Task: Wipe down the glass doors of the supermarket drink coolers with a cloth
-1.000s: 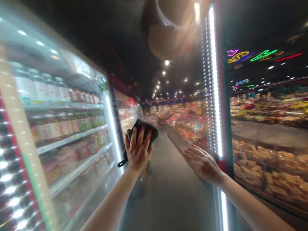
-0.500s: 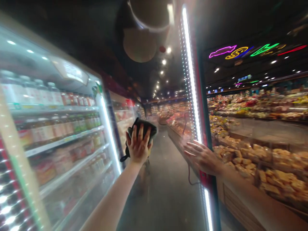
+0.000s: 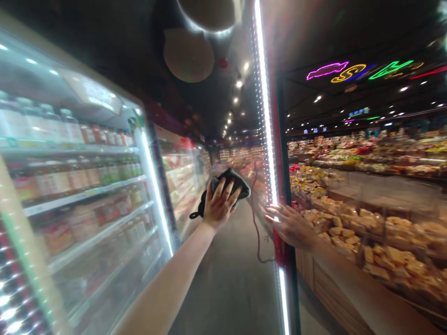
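Note:
My left hand [image 3: 220, 204] presses a dark cloth [image 3: 230, 176] flat against the clear glass of an open cooler door. The fingers are spread over the cloth, and a small hanging loop [image 3: 194, 215] sticks out at its lower left. My right hand [image 3: 287, 222] grips the red and dark door frame [image 3: 280, 186], with its fingers laid over the bright light strip; the thumb is hidden. A thin red-brown cord [image 3: 257, 232] hangs in a curve beside the frame.
At left, a lit cooler [image 3: 139, 153] has shelves of bottles [image 3: 71, 128] and packages. To the right, a display counter [image 3: 331, 288] bears wrapped foods [image 3: 335, 223]. A grey aisle floor [image 3: 226, 279] runs ahead beyond the glass. Neon signs [image 3: 328, 70] hang above.
My left hand and the cloth have moved right and slightly up across the glass. The door frame and my right hand appear a little further left in view.

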`<state>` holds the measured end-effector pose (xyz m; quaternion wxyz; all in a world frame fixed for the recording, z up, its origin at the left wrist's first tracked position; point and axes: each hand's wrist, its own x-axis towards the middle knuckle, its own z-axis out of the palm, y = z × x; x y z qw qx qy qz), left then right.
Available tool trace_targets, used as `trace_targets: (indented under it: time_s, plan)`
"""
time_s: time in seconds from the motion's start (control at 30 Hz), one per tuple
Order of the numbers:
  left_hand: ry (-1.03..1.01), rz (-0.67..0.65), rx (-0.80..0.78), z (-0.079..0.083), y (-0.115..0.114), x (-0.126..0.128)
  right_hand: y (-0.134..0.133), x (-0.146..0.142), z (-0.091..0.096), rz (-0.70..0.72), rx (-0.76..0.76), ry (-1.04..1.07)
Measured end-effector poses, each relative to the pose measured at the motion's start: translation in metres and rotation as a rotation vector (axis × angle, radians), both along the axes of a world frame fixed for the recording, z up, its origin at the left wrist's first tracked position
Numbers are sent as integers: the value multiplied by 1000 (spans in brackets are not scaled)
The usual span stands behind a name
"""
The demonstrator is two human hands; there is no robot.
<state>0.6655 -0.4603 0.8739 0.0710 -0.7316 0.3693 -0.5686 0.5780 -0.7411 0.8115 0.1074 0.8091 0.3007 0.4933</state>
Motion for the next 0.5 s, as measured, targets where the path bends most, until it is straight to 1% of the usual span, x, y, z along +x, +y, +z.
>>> trace_targets:
  time_s: [0.03, 0.07, 0.1, 0.13, 0.17, 0.23, 0.27, 0.3, 0.33, 0.37, 0.43, 0.47, 0.5]
  plan:
    - [7, 26, -81, 4, -16, 0, -2, 0, -1, -6, 11, -7]
    - [8, 40, -135, 4, -32, 1, -4, -1, -3, -10, 23, -14]
    - [6, 42, -159, -1, -44, 0, -6, -1, -6, -13, 34, -21]
    - [1, 30, -140, -10, -53, 0, -8, -2, -9, -14, 43, -25]
    - [-1, 7, -85, -21, -57, -1, -10, -2, -13, -12, 47, -26]
    - [3, -51, 64, -42, -60, -2, -15, -4, -20, 1, 44, -22]
    - [7, -79, 124, -47, -59, -3, -17, -6, -22, 9, 44, -16]
    - [10, -98, 157, -48, -60, -3, -18, -8, -23, 17, 52, -12]
    - [12, -106, 158, -44, -63, -2, -20, -11, -23, 25, 64, -8]
    - [14, -102, 127, -36, -68, -1, -20, -13, -21, 31, 80, -6]
    - [24, -71, 30, -17, -82, 1, -20, -18, -15, 40, 117, -16]
    - [33, -53, -16, -10, -90, 2, -19, -21, -12, 44, 133, -28]
    - [37, -39, -51, -7, -96, 3, -18, -24, -9, 49, 147, -43]
